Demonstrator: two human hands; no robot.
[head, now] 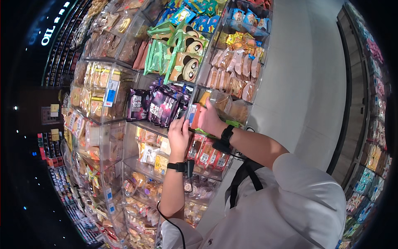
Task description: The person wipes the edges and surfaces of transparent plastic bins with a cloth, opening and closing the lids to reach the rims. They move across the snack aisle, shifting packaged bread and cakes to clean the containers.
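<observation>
My right hand [212, 119] is at a clear plastic bin, its fingers curled round an orange-red packet [195, 117] and its thumb pointing up. Just left of that packet, a price label [191, 112] sits on the bin's wall. My left hand [178, 134] rests its fingertips by the bin edge, beside dark purple snack packets [163, 105]; whether it grips anything is hidden. Behind my right hand lie wrapped bread pieces [238, 110]. A green packet [232, 124] shows partly beneath my right wrist.
Panda-printed packets [189, 67] fill the bin beyond. Red-edged packets [205, 152] occupy a bin below my right hand. Clear dividers [101, 146] separate the stacked bins. A grey floor aisle [292, 77] runs along the right, with another stocked shelf [370, 155] across it. Cables hang from both wrist straps.
</observation>
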